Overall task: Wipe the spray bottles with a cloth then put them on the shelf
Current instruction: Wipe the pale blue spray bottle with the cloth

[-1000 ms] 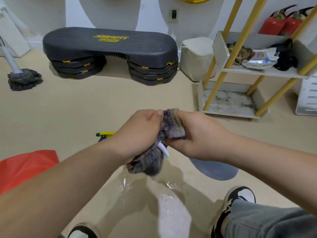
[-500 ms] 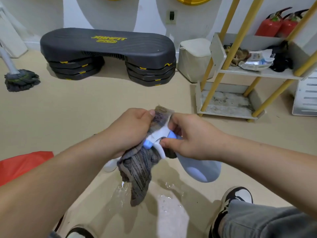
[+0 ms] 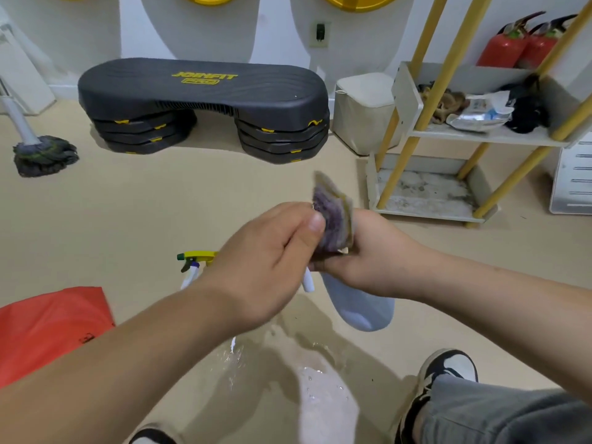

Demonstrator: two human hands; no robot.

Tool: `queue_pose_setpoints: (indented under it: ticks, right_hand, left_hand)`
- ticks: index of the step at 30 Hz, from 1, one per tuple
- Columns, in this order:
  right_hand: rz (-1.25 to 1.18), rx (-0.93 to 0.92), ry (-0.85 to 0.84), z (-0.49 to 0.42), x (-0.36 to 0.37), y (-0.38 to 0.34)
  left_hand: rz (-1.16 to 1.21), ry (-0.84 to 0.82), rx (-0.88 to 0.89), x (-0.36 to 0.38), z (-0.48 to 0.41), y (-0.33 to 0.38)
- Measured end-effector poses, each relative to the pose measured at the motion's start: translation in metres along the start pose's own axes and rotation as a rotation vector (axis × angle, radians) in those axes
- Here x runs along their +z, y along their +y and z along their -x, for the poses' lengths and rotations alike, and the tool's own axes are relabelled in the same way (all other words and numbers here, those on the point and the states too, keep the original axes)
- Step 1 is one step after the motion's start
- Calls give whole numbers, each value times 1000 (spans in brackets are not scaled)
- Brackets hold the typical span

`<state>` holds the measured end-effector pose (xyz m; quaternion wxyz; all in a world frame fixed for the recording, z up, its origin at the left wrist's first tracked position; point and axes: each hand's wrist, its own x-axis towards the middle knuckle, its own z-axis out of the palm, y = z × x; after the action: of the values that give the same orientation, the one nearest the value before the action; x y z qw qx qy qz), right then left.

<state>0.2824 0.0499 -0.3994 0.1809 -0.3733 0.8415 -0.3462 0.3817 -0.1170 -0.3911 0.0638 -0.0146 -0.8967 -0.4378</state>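
- Grips spray bottle (image 3: pixel 358 302) in right hand (image 3: pixel 374 254), base slanting down toward the body.
- Pinches cloth (image 3: pixel 333 219) over its head with left hand (image 3: pixel 266 261).
- Finds shelf (image 3: pixel 480 138) ahead-right, nearer right hand.

The left hand (image 3: pixel 266 267) and right hand (image 3: pixel 371 254) meet mid-scene, cloth (image 3: pixel 333 219) between them, bottle (image 3: pixel 358 306) below, over a puddle (image 3: pixel 320 395); second bottle (image 3: pixel 192 261) just left, mop (image 3: pixel 45 153) far left, platform (image 3: pixel 205 91) far centre, shelf (image 3: pixel 480 136) far right.

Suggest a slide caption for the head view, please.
Left hand holds cloth against the blue bottle the right hand grips.
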Motion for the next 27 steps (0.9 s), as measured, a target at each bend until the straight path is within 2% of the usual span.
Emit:
queue_pose_setpoints:
  ticks: [2,5,6,9,12,17,19,22,25,27]
  right_hand:
    - [-4,-63,35,1,2,-2]
    - [21,-134,84,4,2,-10]
    - [21,-146,87,4,1,-12]
    - [-46,-152,113,2,-2,-14]
    - [-89,-116,97,-4,-9,-14]
    - [-26,-15,34,-10,-6,-4]
    - [7,-26,46,-10,-3,-1]
    - [95,-77,90,-10,-2,-3]
    - [170,-41,68,-9,-1,-5]
    - [107,22,49,-10,0,-5]
  left_hand:
    - [142,31,-112,7,-4,2]
    - [615,20,-456,-2,-19,-5]
    - [692,-18,-508,-5,-22,-9]
    - [631,-69,-507,-1,-19,-9]
    - [732,-77,-560,7,-15,-2]
    - [761,59,-645,1,-27,-4]
    - [652,114,-577,0,-30,-3]
    - [403,93,-434,0,-27,5]
    - [389,28,-455,-2,-27,2]
    - [431,42,-496,-3,-28,0]
